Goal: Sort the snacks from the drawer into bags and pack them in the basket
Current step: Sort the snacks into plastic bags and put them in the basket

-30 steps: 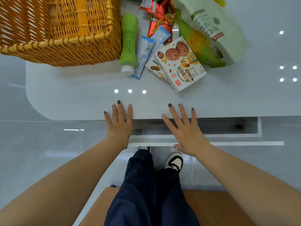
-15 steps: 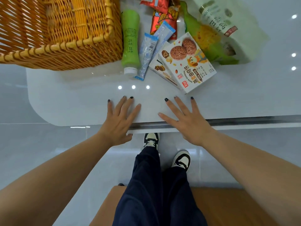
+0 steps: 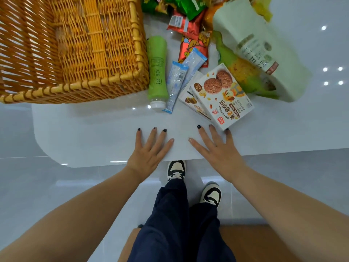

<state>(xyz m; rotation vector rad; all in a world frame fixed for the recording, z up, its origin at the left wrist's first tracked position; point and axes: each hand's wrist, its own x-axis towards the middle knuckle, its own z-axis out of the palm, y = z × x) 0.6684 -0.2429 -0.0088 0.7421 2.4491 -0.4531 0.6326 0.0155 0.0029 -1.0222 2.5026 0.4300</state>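
My left hand (image 3: 149, 151) and my right hand (image 3: 217, 150) lie flat with fingers spread over the near edge of the white table (image 3: 94, 137), holding nothing. The little finger of my right hand touches a corner of the cookie box (image 3: 222, 95). Behind the box lie a green bottle (image 3: 157, 72), two blue stick packets (image 3: 179, 82), red snack packs (image 3: 190, 42), a corn pack (image 3: 243, 72) and a pale green bag (image 3: 258, 48). An orange wicker basket (image 3: 71, 48) stands at the far left. The drawer cannot be seen under the tabletop.
More green and yellow snack bags (image 3: 181, 6) pile at the table's far edge. Below the table are my dark trousers, two black-and-white shoes (image 3: 176, 170) on the glossy floor, and a wooden seat (image 3: 264, 242) at the bottom.
The drawer, open a second ago, has slid in under the tabletop. Both hands have moved forward with it and now lie over the table's edge.
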